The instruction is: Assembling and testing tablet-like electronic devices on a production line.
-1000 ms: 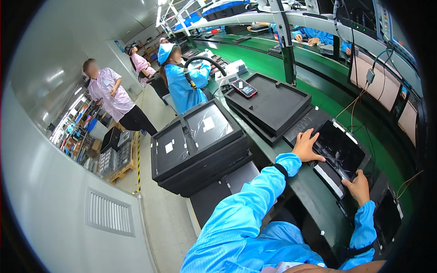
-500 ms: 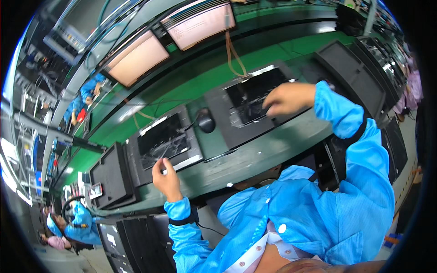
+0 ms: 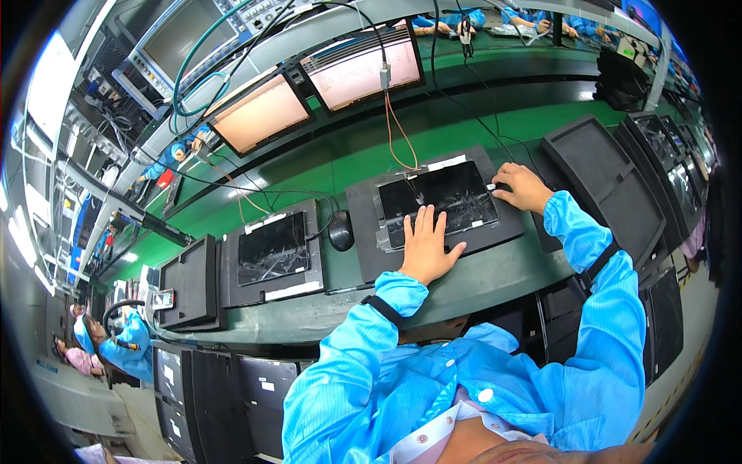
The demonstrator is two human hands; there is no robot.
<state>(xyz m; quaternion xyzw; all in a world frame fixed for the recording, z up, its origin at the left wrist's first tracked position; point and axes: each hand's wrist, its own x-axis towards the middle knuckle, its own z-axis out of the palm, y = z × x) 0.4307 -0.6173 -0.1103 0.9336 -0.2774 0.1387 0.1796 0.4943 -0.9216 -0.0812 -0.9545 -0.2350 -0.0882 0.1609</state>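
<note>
- Since half a second ago, the person's left hand (image 3: 427, 255) has moved from the second tablet (image 3: 274, 247) to the main tablet (image 3: 464, 193), and the right hand (image 3: 525, 188) has shifted from above the main tablet to its right edge.
- The main tablet lies screen up just right of the frame's centre, on a dark board (image 3: 359, 205); its dark glass shows creased, shiny film.
- The left hand rests palm down at the tablet's lower edge, its grip loose, with fingers spread and thumb apart.
- The right hand's grip is together, thumb and fingertips pinching a small white connector (image 3: 491, 186) at the tablet's right edge.
- A thin orange-brown cable (image 3: 394, 139) hangs down to the tablet's upper edge.
- Left of centre, a black mouse (image 3: 340, 230) sits on the green surface (image 3: 464, 288) between the dark board and the second tablet.
- One black tray (image 3: 607, 182) lies at the right of the frame, another black tray (image 3: 185, 282) at the left.
- Above, towards the upper left, two lit monitors (image 3: 363, 71) stand side by side.
- At the lower left, black cases (image 3: 220, 402) are stacked near a co-worker in blue (image 3: 127, 352).
</note>
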